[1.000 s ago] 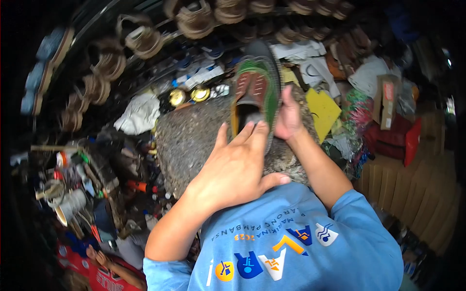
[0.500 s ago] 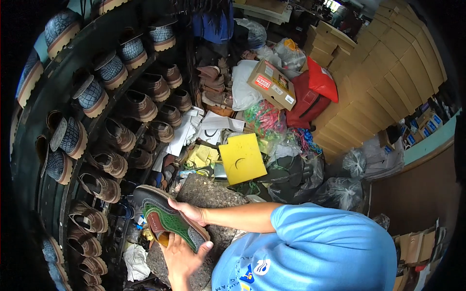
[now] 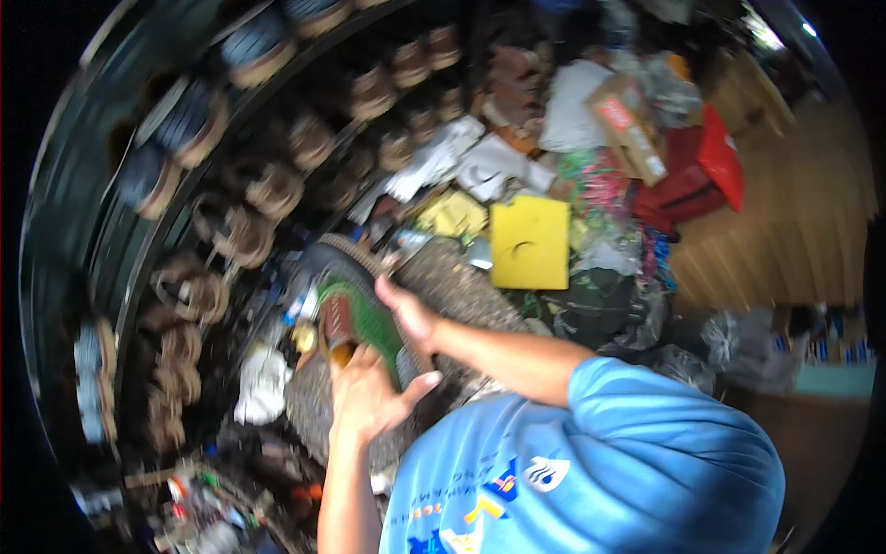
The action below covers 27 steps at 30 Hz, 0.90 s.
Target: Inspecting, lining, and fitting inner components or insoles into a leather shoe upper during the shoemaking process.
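Observation:
Both hands hold one shoe [image 3: 370, 320], which has green and reddish-brown panels, a dark toe and a grey heel. It lies tilted on its side, toe pointing up and left. My left hand [image 3: 371, 399] grips it at the opening, fingers partly inside and hidden, thumb stretched out by the heel. Along the sole edge, my right hand [image 3: 409, 316] is closed round the shoe's right side. Under the shoe is a rough grey stone block [image 3: 452, 282].
Racks on the left carry rows of brown shoes [image 3: 272, 189] and blue-patterned shoes [image 3: 189, 120]. Beyond the block lie a yellow square sheet [image 3: 530, 242], white papers [image 3: 503, 166] and a red bag [image 3: 678, 189]. Stacked cardboard [image 3: 784, 212] stands at the right; mixed scraps [image 3: 212, 503] lie lower left.
My view has turned, so the surroundings have shifted in the picture and look blurred. The shoe and both hands appear farther right and higher, their hold much the same.

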Motion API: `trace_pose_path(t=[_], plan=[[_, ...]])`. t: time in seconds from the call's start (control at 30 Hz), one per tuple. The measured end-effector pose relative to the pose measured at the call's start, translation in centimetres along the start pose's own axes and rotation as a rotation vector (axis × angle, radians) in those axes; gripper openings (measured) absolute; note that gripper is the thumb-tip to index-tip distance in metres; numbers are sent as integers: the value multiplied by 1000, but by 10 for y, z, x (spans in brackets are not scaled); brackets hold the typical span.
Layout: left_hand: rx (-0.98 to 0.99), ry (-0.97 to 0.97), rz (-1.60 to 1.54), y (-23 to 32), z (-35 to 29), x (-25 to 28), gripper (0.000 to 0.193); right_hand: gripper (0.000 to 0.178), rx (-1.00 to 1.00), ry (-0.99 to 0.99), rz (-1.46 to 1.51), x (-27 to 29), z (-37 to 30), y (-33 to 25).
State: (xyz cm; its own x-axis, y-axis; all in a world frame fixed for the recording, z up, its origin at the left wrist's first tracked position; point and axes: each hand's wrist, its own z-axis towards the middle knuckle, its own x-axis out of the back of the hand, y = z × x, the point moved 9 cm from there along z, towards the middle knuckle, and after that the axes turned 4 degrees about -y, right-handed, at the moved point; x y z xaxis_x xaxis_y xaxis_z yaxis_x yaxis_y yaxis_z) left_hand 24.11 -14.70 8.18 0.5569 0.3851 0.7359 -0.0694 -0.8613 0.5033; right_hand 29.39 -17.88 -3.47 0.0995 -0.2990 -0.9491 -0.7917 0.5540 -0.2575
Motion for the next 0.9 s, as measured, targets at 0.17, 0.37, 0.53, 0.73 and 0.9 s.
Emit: trace_pose_path(t=[0.17, 0.37, 0.53, 0.73, 0.9], plan=[[-256, 139, 178, 20, -16, 5, 84, 84, 30, 60, -51, 3, 1, -8], [74, 199, -4, -6, -2, 16, 83, 89, 29, 41, -118, -2, 8, -5], [64, 86, 68, -3, 2, 19, 89, 99, -7, -37, -147, -5, 3, -3], [4, 167, 212, -13, -5, 13, 105, 102, -18, -98, -160, -12, 3, 2], [34, -181, 218, -24, 9, 11, 114, 98, -78, -110, -153, 2, 7, 8]])
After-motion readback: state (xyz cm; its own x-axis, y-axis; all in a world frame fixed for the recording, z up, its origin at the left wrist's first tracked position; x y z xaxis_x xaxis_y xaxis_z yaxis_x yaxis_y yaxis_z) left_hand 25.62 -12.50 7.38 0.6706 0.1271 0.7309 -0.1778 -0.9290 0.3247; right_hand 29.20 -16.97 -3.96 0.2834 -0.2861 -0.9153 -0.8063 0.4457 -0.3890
